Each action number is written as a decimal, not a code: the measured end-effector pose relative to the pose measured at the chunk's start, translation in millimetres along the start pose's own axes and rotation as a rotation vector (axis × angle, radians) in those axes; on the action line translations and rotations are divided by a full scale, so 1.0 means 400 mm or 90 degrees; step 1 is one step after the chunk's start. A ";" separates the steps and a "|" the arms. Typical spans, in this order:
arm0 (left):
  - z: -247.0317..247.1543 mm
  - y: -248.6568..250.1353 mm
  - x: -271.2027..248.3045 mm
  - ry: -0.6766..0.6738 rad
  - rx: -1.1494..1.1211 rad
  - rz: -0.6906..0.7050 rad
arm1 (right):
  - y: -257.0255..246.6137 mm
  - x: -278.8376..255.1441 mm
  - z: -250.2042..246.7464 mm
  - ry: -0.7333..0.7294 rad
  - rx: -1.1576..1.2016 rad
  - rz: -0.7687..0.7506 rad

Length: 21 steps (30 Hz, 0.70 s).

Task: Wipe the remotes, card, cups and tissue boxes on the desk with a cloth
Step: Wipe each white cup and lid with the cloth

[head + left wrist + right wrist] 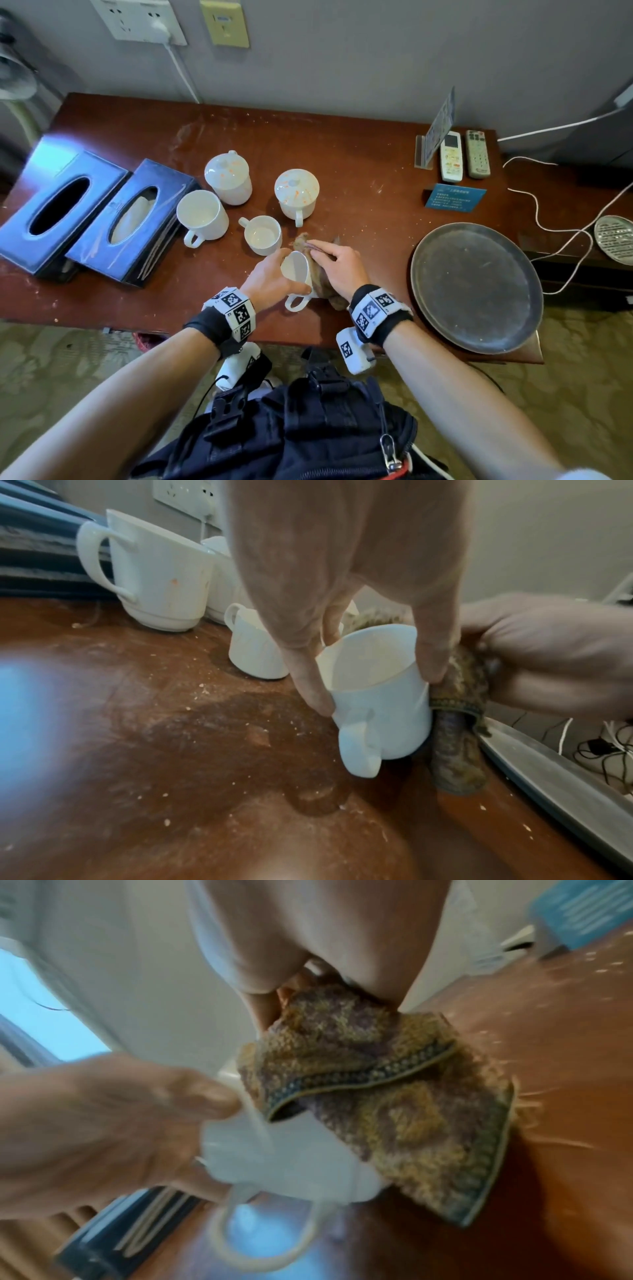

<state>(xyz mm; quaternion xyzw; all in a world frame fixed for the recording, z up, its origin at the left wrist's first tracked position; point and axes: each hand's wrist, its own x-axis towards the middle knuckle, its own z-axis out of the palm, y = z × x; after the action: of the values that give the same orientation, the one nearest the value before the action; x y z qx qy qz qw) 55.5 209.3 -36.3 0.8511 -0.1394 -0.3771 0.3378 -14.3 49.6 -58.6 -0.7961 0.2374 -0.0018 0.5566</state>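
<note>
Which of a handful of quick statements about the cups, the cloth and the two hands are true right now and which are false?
1. The left hand holds a white cup by its rim. True.
2. The cloth lies on the round metal tray. False: the right hand presses it against the held cup.
3. Two cups on the desk wear lids. True.
4. Both remotes sit beside the tissue boxes. False: the remotes lie at the far right, away from the tissue boxes.
5. The held cup's handle points toward the wall. False: it points toward the person.
</note>
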 end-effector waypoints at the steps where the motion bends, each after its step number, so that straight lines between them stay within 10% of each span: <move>1: 0.000 -0.003 0.002 0.000 -0.014 0.005 | -0.013 -0.013 0.009 -0.003 0.010 -0.017; 21: 0.002 -0.018 -0.012 -0.065 -0.016 -0.025 | 0.084 0.001 -0.002 0.042 -0.015 0.096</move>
<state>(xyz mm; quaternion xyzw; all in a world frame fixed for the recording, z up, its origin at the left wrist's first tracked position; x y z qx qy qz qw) 51.6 216.4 -38.9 0.8287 -0.1352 -0.4285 0.3337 -26.8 39.8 -88.1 -0.7818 0.3149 0.0166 0.5378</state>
